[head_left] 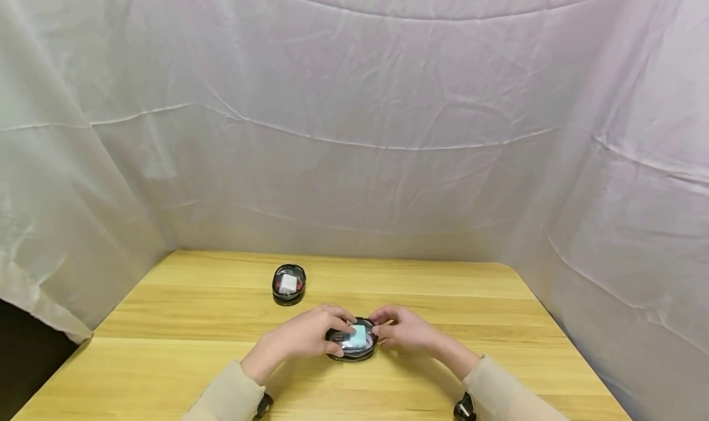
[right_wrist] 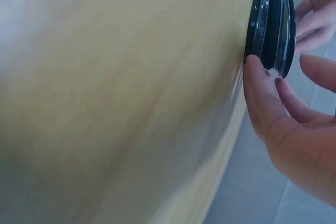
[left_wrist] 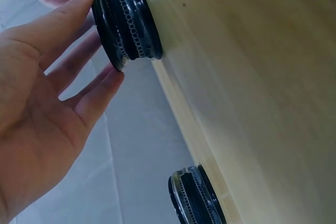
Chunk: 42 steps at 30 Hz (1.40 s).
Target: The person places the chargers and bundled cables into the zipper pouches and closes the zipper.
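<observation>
A small oval zippered pouch (head_left: 351, 352) with a clear top and black trim lies flat on the table, a pale blue block (head_left: 357, 336) and something dark visible inside. My left hand (head_left: 310, 333) holds it from the left, thumb on the near rim and fingers over the top and far rim. At its right end is my right hand (head_left: 407, 330); in the right wrist view, one fingertip (right_wrist: 252, 60) touches the pouch's lower edge. The other fingers and thumb bend loosely around that end. Zipper teeth run along the pouch's side (left_wrist: 126, 19) in the left wrist view.
A second oval zippered pouch (head_left: 288, 298), holding a white block and something red, lies farther back and to the left on the wooden table (head_left: 443, 285). Pale cloth curtains (head_left: 354, 181) hang behind the table and at both sides.
</observation>
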Each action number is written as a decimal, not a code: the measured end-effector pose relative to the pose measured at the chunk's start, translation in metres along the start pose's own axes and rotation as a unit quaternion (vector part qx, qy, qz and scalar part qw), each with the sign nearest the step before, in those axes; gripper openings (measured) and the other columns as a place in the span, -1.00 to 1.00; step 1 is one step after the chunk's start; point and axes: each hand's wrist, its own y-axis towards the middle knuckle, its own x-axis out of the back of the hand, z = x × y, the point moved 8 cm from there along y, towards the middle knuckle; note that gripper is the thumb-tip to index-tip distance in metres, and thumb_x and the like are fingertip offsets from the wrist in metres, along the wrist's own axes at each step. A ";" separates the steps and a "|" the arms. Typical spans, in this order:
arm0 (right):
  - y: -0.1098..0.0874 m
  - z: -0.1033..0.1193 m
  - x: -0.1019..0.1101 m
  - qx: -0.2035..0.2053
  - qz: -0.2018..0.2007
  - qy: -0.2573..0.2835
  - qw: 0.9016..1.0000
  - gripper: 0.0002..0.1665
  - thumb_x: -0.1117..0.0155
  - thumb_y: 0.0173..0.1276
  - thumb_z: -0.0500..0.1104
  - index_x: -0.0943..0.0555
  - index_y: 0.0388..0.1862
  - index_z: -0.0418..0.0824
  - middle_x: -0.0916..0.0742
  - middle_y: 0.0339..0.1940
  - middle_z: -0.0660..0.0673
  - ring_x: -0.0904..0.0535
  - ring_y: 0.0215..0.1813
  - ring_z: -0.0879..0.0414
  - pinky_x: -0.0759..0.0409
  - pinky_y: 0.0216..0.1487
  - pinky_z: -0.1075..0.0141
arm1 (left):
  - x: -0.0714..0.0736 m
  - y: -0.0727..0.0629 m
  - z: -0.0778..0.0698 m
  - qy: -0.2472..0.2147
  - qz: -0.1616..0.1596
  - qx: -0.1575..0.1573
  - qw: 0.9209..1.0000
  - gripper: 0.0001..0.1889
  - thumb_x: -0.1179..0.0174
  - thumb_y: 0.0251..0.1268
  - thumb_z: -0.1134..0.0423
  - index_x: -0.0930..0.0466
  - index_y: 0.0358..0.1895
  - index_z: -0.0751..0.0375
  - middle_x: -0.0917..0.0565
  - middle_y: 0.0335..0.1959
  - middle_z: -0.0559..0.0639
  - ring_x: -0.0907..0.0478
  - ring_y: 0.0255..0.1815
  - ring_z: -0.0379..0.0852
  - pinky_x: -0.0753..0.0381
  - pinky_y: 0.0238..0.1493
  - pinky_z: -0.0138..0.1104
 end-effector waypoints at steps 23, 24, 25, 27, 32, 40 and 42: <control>0.037 -0.007 0.002 0.030 0.062 -0.059 0.996 -0.47 -0.11 0.33 -0.53 -0.67 0.24 -0.31 -0.76 0.11 -0.26 -0.68 -0.15 0.09 -0.71 -0.19 0.23 | 0.004 0.000 -0.002 -0.018 0.002 -0.007 1.000 -0.56 -0.53 0.21 0.18 -0.76 0.18 0.07 -0.64 0.30 -0.10 -0.52 0.37 0.02 -0.47 0.42 -0.06; 0.037 -0.007 0.002 0.031 0.062 -0.062 0.996 -0.47 -0.11 0.33 -0.54 -0.68 0.23 -0.30 -0.77 0.10 -0.24 -0.67 -0.18 0.10 -0.68 -0.22 0.26 | 0.004 0.000 -0.001 -0.018 0.002 -0.005 1.000 -0.56 -0.53 0.21 0.17 -0.76 0.18 0.07 -0.64 0.31 -0.11 -0.52 0.38 0.02 -0.47 0.42 -0.06; 0.038 -0.006 0.002 0.032 0.063 -0.065 0.995 -0.47 -0.11 0.33 -0.55 -0.69 0.22 -0.30 -0.78 0.08 -0.23 -0.65 -0.21 0.12 -0.65 -0.25 0.30 | 0.004 0.001 -0.001 -0.019 0.003 -0.003 1.000 -0.56 -0.53 0.21 0.18 -0.76 0.18 0.07 -0.64 0.31 -0.11 -0.52 0.37 0.02 -0.47 0.42 -0.07; 0.040 -0.006 0.002 0.033 0.064 -0.065 0.995 -0.47 -0.11 0.32 -0.56 -0.69 0.21 -0.31 -0.79 0.06 -0.22 -0.62 -0.25 0.14 -0.62 -0.29 0.35 | 0.005 0.001 0.000 -0.022 0.003 0.001 1.000 -0.56 -0.52 0.22 0.18 -0.76 0.19 0.07 -0.64 0.31 -0.11 -0.52 0.38 0.01 -0.48 0.42 -0.08; 0.040 -0.009 0.004 0.038 0.064 -0.064 0.995 -0.55 -0.16 0.34 -0.53 -0.70 0.17 -0.38 -0.81 0.00 -0.21 -0.63 -0.25 0.18 -0.62 -0.28 0.40 | 0.004 0.003 0.002 -0.020 0.005 0.005 1.000 -0.56 -0.51 0.23 0.16 -0.75 0.19 0.06 -0.63 0.31 -0.14 -0.52 0.37 -0.03 -0.48 0.42 -0.12; 0.036 -0.010 0.006 0.040 0.060 -0.080 0.994 -0.68 -0.27 0.40 -0.44 -0.72 0.09 -0.39 -0.81 -0.06 -0.18 -0.59 -0.20 0.19 -0.58 -0.22 0.41 | 0.002 0.002 0.001 -0.021 0.005 0.007 1.000 -0.57 -0.51 0.24 0.15 -0.76 0.18 0.05 -0.63 0.30 -0.15 -0.53 0.36 -0.02 -0.48 0.41 -0.11; 0.036 -0.008 0.005 0.046 0.057 -0.085 0.994 -0.70 -0.27 0.39 -0.43 -0.72 0.07 -0.41 -0.81 -0.07 -0.19 -0.60 -0.19 0.18 -0.59 -0.21 0.41 | 0.002 0.001 0.001 -0.018 0.003 0.011 1.000 -0.57 -0.51 0.23 0.15 -0.76 0.18 0.05 -0.63 0.30 -0.15 -0.52 0.36 -0.01 -0.48 0.42 -0.10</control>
